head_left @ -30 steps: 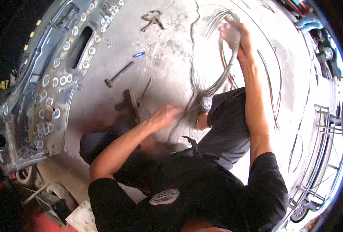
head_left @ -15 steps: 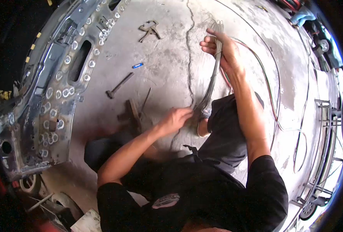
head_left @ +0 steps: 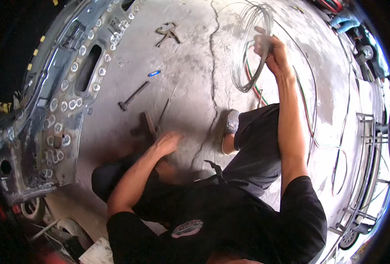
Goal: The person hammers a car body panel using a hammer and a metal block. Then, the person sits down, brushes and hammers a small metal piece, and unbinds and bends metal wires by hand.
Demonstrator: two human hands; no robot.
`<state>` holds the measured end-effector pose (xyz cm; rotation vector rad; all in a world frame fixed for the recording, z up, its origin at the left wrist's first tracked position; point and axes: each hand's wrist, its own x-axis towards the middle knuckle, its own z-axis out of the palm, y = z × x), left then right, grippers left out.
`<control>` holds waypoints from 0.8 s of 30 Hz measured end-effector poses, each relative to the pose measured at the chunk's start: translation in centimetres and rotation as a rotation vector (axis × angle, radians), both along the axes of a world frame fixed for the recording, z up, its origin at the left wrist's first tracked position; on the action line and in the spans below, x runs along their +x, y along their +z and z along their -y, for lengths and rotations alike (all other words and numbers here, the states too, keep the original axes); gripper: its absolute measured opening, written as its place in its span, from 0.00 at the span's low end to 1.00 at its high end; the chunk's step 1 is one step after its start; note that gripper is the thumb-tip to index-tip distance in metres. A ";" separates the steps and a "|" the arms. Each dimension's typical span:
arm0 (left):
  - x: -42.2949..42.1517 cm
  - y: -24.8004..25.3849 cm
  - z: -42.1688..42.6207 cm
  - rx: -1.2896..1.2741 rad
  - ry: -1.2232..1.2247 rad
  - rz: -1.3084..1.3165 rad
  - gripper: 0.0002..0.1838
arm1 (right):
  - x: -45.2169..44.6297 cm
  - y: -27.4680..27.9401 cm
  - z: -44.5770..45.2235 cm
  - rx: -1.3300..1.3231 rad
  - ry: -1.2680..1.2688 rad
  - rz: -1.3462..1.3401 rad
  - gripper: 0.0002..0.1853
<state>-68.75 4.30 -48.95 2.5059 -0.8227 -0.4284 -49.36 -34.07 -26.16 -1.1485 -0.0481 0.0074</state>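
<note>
A loose coil of thin grey wire (head_left: pixel 243 83) hangs in wide loops above the floor. My right hand (head_left: pixel 272 49) is raised at the upper right, its fingers closed round one side of the coil. Low on the left, my left hand (head_left: pixel 169 143) is apart from the wire. Motion blurs its fingers, so their state and anything in them are unclear. Just beyond it a brown bar (head_left: pixel 150 124) and a thin dark rod (head_left: pixel 164 111) lie on the floor.
A hammer (head_left: pixel 133 96), a blue marker-like object (head_left: pixel 154 73) and a locking clamp (head_left: pixel 168 34) lie on the cracked concrete. Along the left stands a vehicle body panel (head_left: pixel 63 105). Red and green hoses (head_left: pixel 309 119) curve at right, near a metal rack (head_left: pixel 366 167).
The wire has gone from a long, narrow stretched bundle to open, rounded loops. My right hand has shifted slightly right; my left hand has drawn away from the wire, down and left.
</note>
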 end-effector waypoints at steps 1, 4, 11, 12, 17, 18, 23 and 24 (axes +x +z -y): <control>0.2 0.5 0.1 0.073 0.042 -0.019 0.11 | 0.1 -0.4 0.4 -0.009 0.053 0.017 0.18; 1.5 0.5 1.4 0.240 0.134 -0.259 0.14 | -1.1 0.0 0.4 -0.060 0.067 0.018 0.19; 0.7 -1.2 4.8 0.093 0.128 -0.015 0.07 | -2.6 1.8 1.5 -0.190 0.044 0.021 0.19; 1.7 -1.2 4.6 0.022 0.279 0.048 0.07 | -2.7 1.6 1.7 -0.206 0.051 0.039 0.19; 8.8 6.2 1.7 -0.406 0.791 0.031 0.10 | -3.5 2.1 1.2 -0.344 -0.029 0.093 0.18; 9.2 7.2 1.5 -0.400 0.779 0.099 0.10 | -3.4 2.0 1.0 -0.331 -0.036 0.084 0.18; 9.2 4.3 2.1 -0.314 0.625 0.201 0.09 | -3.3 2.4 -0.6 -0.313 -0.099 0.040 0.20; 8.6 0.3 2.2 -0.258 0.564 0.174 0.09 | -3.2 2.5 -0.6 -0.295 -0.099 0.042 0.20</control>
